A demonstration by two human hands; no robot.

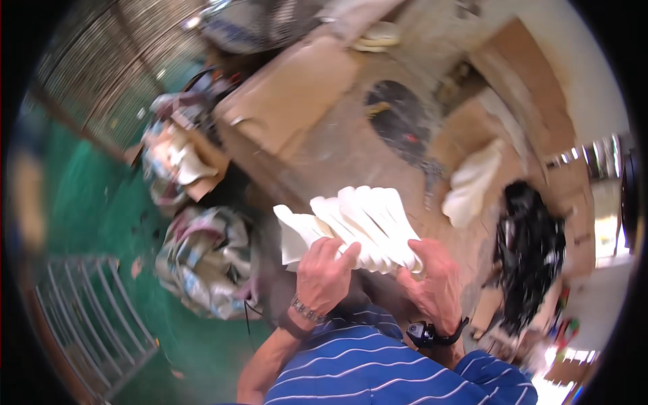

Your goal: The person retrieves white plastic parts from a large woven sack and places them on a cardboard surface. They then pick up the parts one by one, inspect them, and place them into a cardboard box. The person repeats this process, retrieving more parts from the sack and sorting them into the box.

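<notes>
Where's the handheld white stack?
Head view, centre: the white stack is held between the left hand and right hand, in front of the striped shirt.

A sack [201, 270] lies left of the stack [368, 223]; a bundle [528, 260], right.

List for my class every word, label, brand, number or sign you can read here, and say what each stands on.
None: no text can be read.
Wrist device with a black strap: its face is too small to read.
Patterned sack: blurred; no words can be made out.
White pieces between the left hand and right hand: no lettering shows.
</notes>
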